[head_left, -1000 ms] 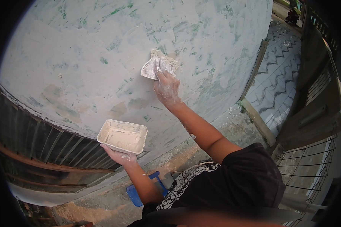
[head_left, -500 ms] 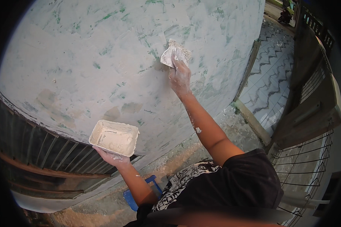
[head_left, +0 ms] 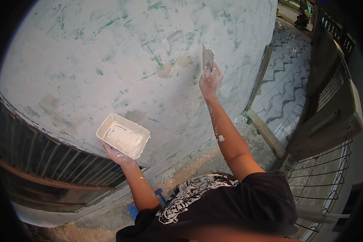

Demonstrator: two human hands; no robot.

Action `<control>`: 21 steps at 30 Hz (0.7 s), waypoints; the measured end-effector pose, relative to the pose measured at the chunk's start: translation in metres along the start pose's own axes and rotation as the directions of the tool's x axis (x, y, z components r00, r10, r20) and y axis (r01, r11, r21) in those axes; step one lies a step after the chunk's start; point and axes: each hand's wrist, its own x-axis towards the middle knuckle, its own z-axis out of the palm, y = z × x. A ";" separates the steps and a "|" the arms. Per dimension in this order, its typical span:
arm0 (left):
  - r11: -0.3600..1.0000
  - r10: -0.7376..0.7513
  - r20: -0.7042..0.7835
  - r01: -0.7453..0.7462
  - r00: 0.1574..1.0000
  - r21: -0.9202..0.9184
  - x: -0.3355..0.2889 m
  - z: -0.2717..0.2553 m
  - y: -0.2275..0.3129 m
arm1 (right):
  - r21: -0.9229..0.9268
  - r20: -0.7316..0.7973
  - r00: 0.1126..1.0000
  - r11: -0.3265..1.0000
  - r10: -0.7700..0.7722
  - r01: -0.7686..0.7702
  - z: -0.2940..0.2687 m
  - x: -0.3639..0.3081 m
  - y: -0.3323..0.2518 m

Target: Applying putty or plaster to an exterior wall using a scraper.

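Note:
My right hand (head_left: 211,82) is closed round a putty knife (head_left: 208,57) with a wide, putty-smeared blade. The blade is turned nearly edge-on, up against or very near the wall (head_left: 121,76); I cannot tell if it touches. White filler with green streaks and scratches covers that wall. Left of the blade shows a fresh beige patch of putty (head_left: 165,70). My left hand (head_left: 121,155) grips a rectangular white tub (head_left: 143,151) from below, its fingers mostly hidden. Cream putty (head_left: 123,136) lies inside the tub. Dried splashes spot both forearms.
A dark slatted opening (head_left: 56,161) is set low in the wall at left. Something blue (head_left: 159,195) stands on the rough concrete floor below. At right are a tiled floor (head_left: 286,76) with a raised edge, a wooden gate-like panel (head_left: 330,113) and a wire grid (head_left: 318,173).
My right hand has moved right across the wall, and the blade has turned from broadside to edge-on. A beige putty patch now shows where it was. The tub has tilted slightly.

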 end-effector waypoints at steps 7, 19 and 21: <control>0.998 0.008 -0.085 -0.003 0.996 0.056 -0.005 0.005 0.000 | 0.216 -0.066 0.997 0.975 -0.043 0.057 0.050 -0.052 -0.074; 0.973 0.025 -0.139 0.008 0.990 0.230 -0.011 0.077 -0.024 | 0.678 0.709 0.681 0.087 0.184 -0.730 -0.027 -0.074 -0.084; 0.976 -0.033 -0.099 0.053 0.995 0.209 -0.013 0.076 -0.028 | 0.665 0.690 0.677 0.146 0.254 -0.732 -0.038 -0.083 -0.084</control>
